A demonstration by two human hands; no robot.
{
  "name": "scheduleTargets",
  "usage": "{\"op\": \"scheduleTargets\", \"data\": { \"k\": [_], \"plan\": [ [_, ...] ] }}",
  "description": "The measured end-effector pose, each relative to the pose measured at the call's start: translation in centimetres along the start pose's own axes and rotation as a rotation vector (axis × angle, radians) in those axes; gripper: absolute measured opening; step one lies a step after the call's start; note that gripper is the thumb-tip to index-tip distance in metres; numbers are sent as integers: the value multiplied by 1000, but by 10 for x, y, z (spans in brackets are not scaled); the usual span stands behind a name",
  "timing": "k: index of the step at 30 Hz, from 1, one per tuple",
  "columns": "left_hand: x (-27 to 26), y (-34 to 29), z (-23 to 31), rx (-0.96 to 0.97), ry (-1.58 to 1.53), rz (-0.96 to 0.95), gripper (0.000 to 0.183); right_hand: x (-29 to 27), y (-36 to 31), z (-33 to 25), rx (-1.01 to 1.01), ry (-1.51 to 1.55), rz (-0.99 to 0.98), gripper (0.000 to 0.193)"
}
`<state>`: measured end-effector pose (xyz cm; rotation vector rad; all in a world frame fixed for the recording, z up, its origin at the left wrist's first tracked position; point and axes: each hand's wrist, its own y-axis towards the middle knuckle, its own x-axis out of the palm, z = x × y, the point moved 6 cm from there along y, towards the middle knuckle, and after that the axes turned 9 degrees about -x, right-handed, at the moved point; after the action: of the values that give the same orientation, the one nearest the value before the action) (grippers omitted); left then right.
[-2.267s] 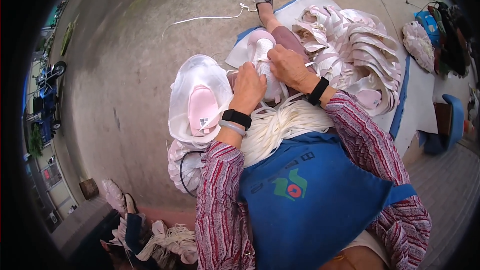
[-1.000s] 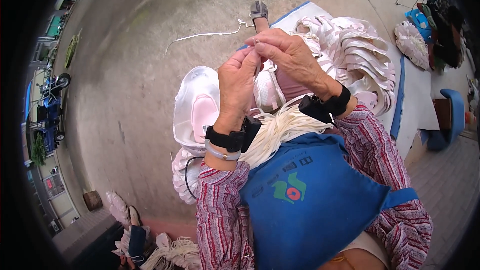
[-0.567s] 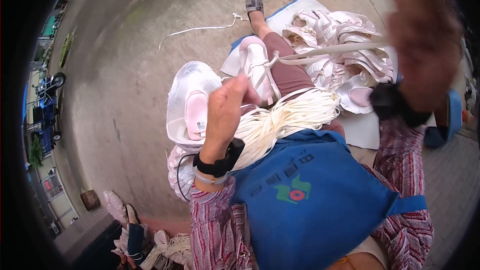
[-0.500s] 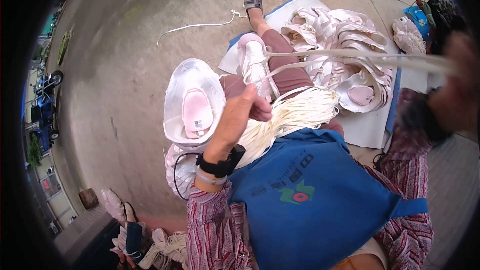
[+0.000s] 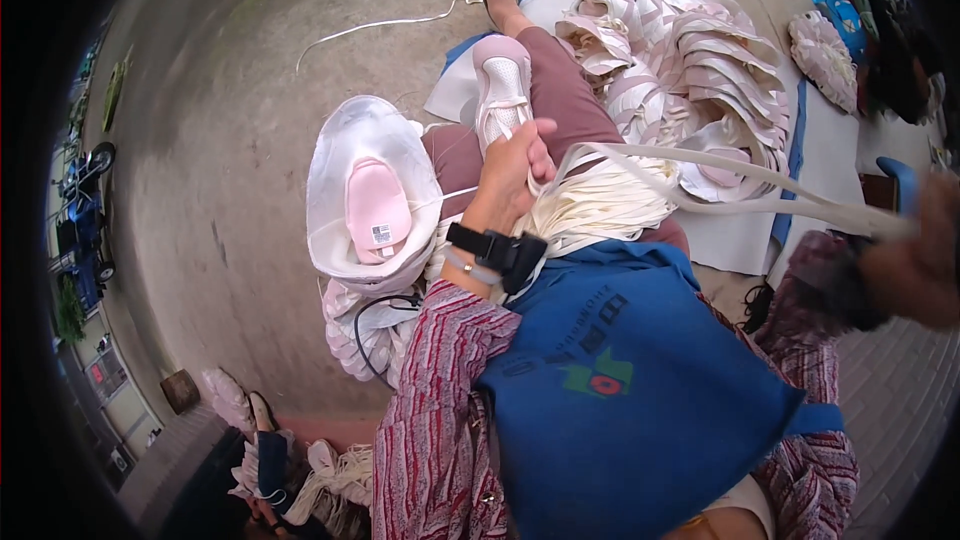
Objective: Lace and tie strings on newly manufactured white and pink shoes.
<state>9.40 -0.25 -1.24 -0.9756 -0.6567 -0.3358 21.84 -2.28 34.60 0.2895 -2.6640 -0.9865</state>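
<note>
A pink and white shoe upper (image 5: 503, 80) lies on my lap, over the brown trouser leg. My left hand (image 5: 515, 168) is on its lower end with the fingers curled round it; the palm side is hidden. White shoelaces (image 5: 720, 162) run from beside that hand, stretched in a loose loop to the right. Far out at the right, my right hand (image 5: 915, 255), blurred by motion, is closed on their ends. A thick bundle of cream laces (image 5: 605, 200) lies across my lap, above the blue apron (image 5: 630, 360).
At left stands a white shoe-upper stack (image 5: 325, 210) with a pink insole (image 5: 378, 205) in it. More uppers (image 5: 720, 60) are piled on a pale sheet (image 5: 725, 240) at right. One loose lace (image 5: 375, 28) lies on the concrete. Another person's legs (image 5: 270, 460) show at lower left.
My left hand has moved up and right onto the lower part of the shoe upper. My right hand has moved lower at the far right, and the laces now hang in a wider loop.
</note>
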Motion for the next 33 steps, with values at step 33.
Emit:
{"op": "scheduleTargets", "data": {
  "k": [33],
  "plan": [
    [-39, -72, 23, 147, 554, 455, 31, -57, -181, 292, 670, -904, -571, 26]
  ]
}}
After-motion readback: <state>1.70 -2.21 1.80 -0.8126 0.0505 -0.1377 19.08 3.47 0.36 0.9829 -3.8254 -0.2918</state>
